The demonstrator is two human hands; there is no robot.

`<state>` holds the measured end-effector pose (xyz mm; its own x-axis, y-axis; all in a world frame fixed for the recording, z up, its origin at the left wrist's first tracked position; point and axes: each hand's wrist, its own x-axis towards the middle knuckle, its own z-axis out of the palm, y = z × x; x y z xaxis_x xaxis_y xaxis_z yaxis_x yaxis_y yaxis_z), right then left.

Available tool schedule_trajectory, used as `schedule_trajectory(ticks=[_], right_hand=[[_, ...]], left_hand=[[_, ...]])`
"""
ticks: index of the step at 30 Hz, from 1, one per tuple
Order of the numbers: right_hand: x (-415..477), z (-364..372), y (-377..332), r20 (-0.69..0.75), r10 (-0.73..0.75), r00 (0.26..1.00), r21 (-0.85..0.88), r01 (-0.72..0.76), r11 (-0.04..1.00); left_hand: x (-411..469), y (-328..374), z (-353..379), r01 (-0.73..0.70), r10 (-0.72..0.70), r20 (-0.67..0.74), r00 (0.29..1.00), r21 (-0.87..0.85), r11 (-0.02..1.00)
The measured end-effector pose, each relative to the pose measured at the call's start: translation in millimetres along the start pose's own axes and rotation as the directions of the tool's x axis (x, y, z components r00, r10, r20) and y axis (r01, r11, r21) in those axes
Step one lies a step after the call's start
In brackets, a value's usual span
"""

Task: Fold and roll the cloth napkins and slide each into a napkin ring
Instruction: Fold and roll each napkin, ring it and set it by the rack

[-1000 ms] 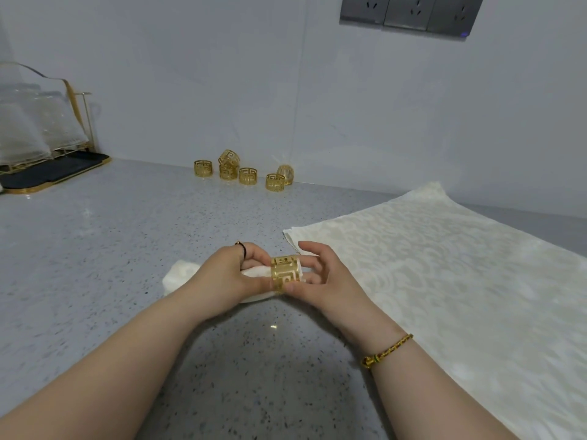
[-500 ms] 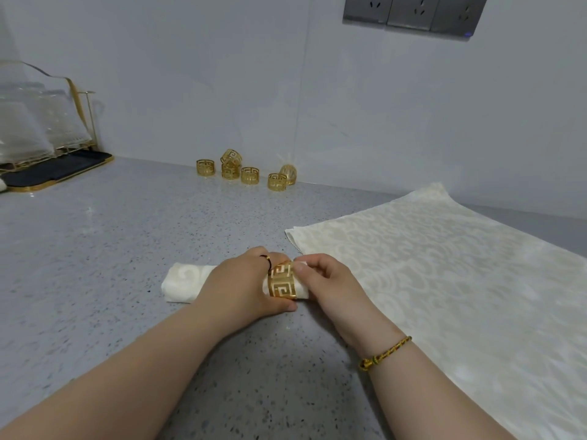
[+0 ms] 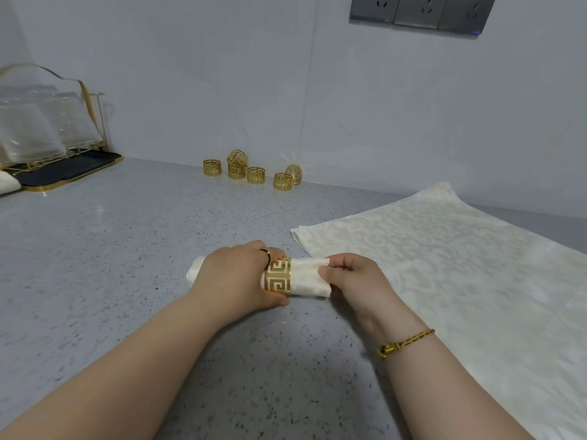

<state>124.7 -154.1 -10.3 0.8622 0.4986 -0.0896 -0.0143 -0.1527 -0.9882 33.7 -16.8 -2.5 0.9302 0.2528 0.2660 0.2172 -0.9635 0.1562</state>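
Note:
A rolled cream napkin (image 3: 306, 277) lies across the grey counter (image 3: 111, 249) in front of me. A gold fretwork napkin ring (image 3: 278, 278) sits around it, a little right of its middle. My left hand (image 3: 235, 277) wraps the roll just left of the ring, thumb under the ring's edge. My right hand (image 3: 355, 277) pinches the roll's right end. The roll's left end (image 3: 195, 271) pokes out past my left hand. A flat cream napkin (image 3: 460, 265) lies spread to the right.
Several spare gold rings (image 3: 254, 173) stand by the back wall. A glass rack on a black, gold-edged tray (image 3: 63, 169) sits at the far left, with a white cloth corner (image 3: 8, 184) beside it. Wall sockets (image 3: 419, 11) are above.
The ring has slid left along the roll, from its right end toward the middle. More napkin now shows to the right of the ring, and my right hand has shifted onto that end.

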Motion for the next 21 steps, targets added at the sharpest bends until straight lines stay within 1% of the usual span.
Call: schedule_trajectory(ticks=[4, 9, 11, 12, 13, 14, 15, 16, 17, 18, 19, 21], right_hand=[[5, -12, -1, 0.037, 0.050, 0.998, 0.052, -0.052, 0.997], [4, -20, -4, 0.108, 0.057, 0.992, 0.060, -0.064, 0.996], [2, -21, -7, 0.103, 0.015, 0.995, 0.048, -0.020, 0.999], [1, -20, -9, 0.082, -0.035, 0.996, -0.003, 0.035, 0.999], [0, -20, -10, 0.060, -0.113, 0.992, -0.115, 0.120, 0.986], [-1, -19, -10, 0.059, -0.205, 0.977, -0.280, 0.213, 0.936], [-3, -18, -10, 0.100, -0.286, 0.953, -0.460, 0.300, 0.836], [-6, -14, -10, 0.180, -0.341, 0.923, -0.615, 0.376, 0.693], [-8, -10, -8, 0.265, -0.366, 0.892, -0.725, 0.435, 0.534], [-9, -6, -6, 0.330, -0.380, 0.864, -0.784, 0.475, 0.401], [-9, -2, -3, 0.361, -0.389, 0.848, -0.809, 0.492, 0.321], [-8, 2, 0, 0.366, -0.428, 0.826, -0.821, 0.503, 0.270]], left_hand=[[-1, -7, -3, 0.022, -0.022, 0.019, 1.000, 0.009, 1.000], [-2, -15, -5, 0.041, -0.041, 0.064, 0.997, 0.004, 0.999], [-2, -18, -5, 0.050, -0.049, 0.087, 0.995, -0.005, 0.999], [-3, -19, -5, 0.046, -0.045, 0.094, 0.995, -0.006, 0.999], [-2, -19, -5, 0.038, -0.038, 0.097, 0.995, -0.003, 0.999], [-3, -19, -4, 0.030, -0.030, 0.096, 0.995, 0.002, 1.000], [-2, -19, -4, 0.026, -0.027, 0.093, 0.995, 0.008, 1.000], [-3, -19, -3, 0.025, -0.027, 0.087, 0.996, 0.016, 1.000], [-3, -19, -2, 0.025, -0.027, 0.084, 0.996, 0.023, 0.999], [-3, -18, -2, 0.025, -0.027, 0.081, 0.996, 0.025, 0.999], [-3, -18, -2, 0.025, -0.027, 0.080, 0.996, 0.025, 0.999], [-3, -18, -1, 0.028, -0.029, 0.078, 0.997, 0.018, 0.999]])
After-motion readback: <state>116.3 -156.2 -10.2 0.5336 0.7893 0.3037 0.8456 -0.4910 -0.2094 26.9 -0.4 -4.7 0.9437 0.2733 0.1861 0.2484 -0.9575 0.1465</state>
